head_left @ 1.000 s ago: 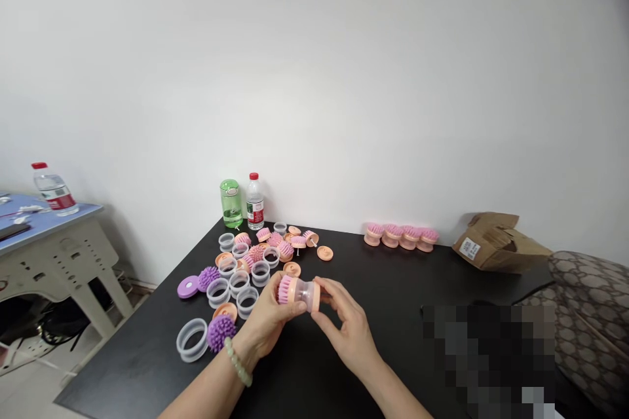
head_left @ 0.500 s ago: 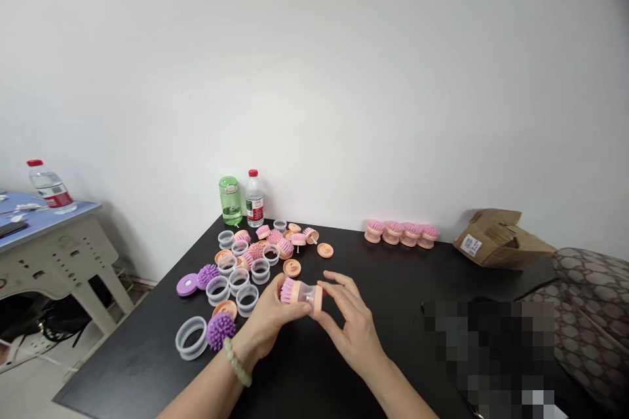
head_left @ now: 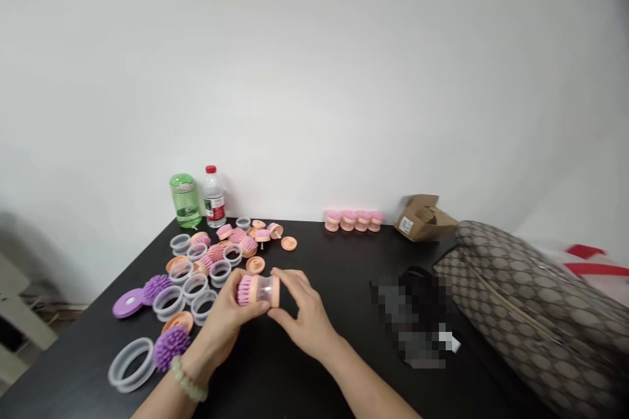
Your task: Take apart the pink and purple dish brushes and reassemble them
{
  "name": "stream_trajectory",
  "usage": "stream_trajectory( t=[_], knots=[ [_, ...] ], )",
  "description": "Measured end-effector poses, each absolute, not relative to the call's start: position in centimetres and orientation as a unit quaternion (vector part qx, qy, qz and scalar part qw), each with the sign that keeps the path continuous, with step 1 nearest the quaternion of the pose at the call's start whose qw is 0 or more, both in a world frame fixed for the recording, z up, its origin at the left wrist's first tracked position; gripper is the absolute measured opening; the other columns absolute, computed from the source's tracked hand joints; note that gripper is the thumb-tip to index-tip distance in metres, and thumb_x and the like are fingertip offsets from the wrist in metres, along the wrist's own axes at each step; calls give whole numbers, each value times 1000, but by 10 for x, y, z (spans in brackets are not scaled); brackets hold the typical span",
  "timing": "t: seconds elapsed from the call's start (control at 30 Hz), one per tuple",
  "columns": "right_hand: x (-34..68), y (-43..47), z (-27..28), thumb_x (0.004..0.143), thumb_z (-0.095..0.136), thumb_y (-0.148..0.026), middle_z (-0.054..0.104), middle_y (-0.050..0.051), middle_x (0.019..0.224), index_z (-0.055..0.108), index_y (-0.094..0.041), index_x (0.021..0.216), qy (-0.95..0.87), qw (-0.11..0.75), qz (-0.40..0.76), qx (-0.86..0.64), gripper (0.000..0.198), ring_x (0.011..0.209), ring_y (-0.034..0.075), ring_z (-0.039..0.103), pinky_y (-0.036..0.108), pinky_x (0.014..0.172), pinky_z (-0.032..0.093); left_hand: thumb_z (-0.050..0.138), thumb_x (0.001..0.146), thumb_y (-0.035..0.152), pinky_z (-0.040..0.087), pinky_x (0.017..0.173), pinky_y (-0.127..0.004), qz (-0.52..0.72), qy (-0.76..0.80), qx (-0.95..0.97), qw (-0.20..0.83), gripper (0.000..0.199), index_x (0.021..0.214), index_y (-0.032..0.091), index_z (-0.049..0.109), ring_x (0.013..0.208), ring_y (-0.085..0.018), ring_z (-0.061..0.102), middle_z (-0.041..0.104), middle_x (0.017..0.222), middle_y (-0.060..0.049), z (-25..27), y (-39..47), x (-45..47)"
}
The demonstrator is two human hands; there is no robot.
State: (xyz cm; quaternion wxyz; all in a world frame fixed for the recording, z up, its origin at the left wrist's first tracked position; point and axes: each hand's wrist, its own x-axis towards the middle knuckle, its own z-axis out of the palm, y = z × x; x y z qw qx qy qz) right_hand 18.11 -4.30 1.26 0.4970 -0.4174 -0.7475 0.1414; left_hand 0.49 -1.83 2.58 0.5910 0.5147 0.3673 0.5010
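Observation:
My left hand (head_left: 225,315), with a pale green bead bracelet on its wrist, is closed round a small round scrub brush (head_left: 265,292). The brush lies sideways, its pink bristles to the left, a clear ring in the middle and a peach cap at the right end. At that end, the thumb and fingers of my right hand (head_left: 307,321) are set above and below the cap, closed on its rim. Left of my hands lie loose clear rings (head_left: 168,302), peach caps (head_left: 255,265), pink bristle heads (head_left: 215,253) and purple bristle heads (head_left: 171,346).
Several assembled pink brushes (head_left: 348,220) stand in a row along the wall. A green bottle (head_left: 185,201) and a water bottle (head_left: 215,200) stand at the back left. An opened cardboard box (head_left: 423,219) and a patterned bag (head_left: 531,301) are on the right of the black table (head_left: 339,281).
The view has swung to the right, so the table things appear further left. My right hand has come closer round the cap end of the brush. The left hand keeps its hold.

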Motion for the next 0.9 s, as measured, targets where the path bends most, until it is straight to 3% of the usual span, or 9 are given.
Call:
stream_trajectory(
  t=[0.17,0.33,0.4,0.47,0.53,0.6,0.67,0.73,0.9],
  knots=[
    [178,-42,10,89,67,-43,71,9,99,67,-20,113,-716,496,155,-466,33,97,24,65,38,87,55,91,56,35,45,70,-24,484,385,518,591,53,96,20,59,78,-17,59,66,84,1,28,-18,6],
    [180,-42,11,80,79,-38,66,12,125,47,-18,140,-726,495,144,-455,71,114,26,59,42,97,52,91,55,38,47,72,-26,486,414,498,588,57,100,20,62,79,-19,61,66,83,1,28,-18,7],
    [179,-43,13,80,79,-36,68,10,119,54,-19,132,-734,482,138,-459,60,111,26,60,40,94,53,91,55,38,48,73,-27,482,421,490,592,57,101,20,62,81,-20,63,66,83,0,29,-19,7],
    [179,-43,14,85,74,-38,72,7,102,66,-19,111,-730,466,142,-479,32,99,25,64,39,87,54,91,54,38,49,73,-28,480,419,491,594,56,99,20,63,82,-21,64,67,84,-1,30,-20,9],
    [179,-44,14,89,69,-40,73,5,89,68,-20,97,-714,461,154,-504,22,88,24,65,39,82,55,91,53,36,49,72,-27,477,415,496,595,55,97,20,64,80,-20,64,69,85,-2,32,-21,10],
    [180,-44,14,88,70,-39,74,7,96,65,-18,108,-707,470,158,-505,29,91,25,66,41,85,54,91,53,35,49,72,-27,476,414,495,597,55,97,20,64,78,-19,63,70,84,-2,33,-22,11],
    [181,-44,14,83,76,-36,71,10,114,56,-16,128,-720,483,153,-474,53,104,26,63,42,92,53,91,54,35,49,73,-27,478,415,487,602,55,99,20,63,79,-19,64,71,86,-2,32,-21,11],
    [181,-45,15,79,80,-29,67,11,123,51,-16,135,-741,484,142,-443,64,112,26,59,41,97,51,91,56,34,49,74,-27,485,408,479,608,54,100,20,63,81,-20,64,71,88,-3,30,-20,10],
    [180,-44,8,78,79,-18,68,8,106,60,-18,120,-722,496,164,-453,46,101,24,64,37,90,53,91,57,28,47,71,-27,485,370,490,623,51,97,18,61,78,-18,61,68,87,-3,28,-19,5]
  ],
)
